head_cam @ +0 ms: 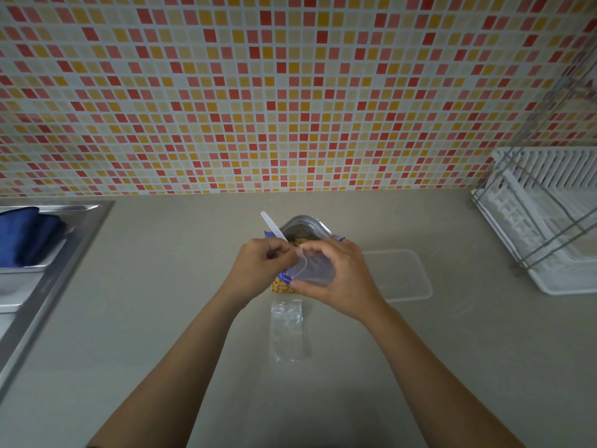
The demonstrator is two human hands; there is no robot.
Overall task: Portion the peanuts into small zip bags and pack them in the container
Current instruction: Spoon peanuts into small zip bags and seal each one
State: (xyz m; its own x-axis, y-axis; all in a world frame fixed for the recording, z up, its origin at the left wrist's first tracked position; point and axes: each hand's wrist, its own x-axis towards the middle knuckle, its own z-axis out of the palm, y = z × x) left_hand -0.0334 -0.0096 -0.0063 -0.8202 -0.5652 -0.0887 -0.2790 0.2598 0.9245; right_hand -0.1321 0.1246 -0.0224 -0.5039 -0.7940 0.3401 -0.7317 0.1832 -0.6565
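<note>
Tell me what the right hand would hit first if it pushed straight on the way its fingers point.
Probably the left hand: the right hand points left across the small zip bag both hands pinch, above the open peanut bag. Depth is unclear.

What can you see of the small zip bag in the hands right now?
The small zip bag is clear, thin, soft plastic and looks empty. Both hands hold it above the open peanut pouch: the right hand cups it from the side and below, and the left hand pinches its top edge, as if parting the mouth. It hangs tilted, clear of the counter. Whether the zip is open cannot be told.
</note>
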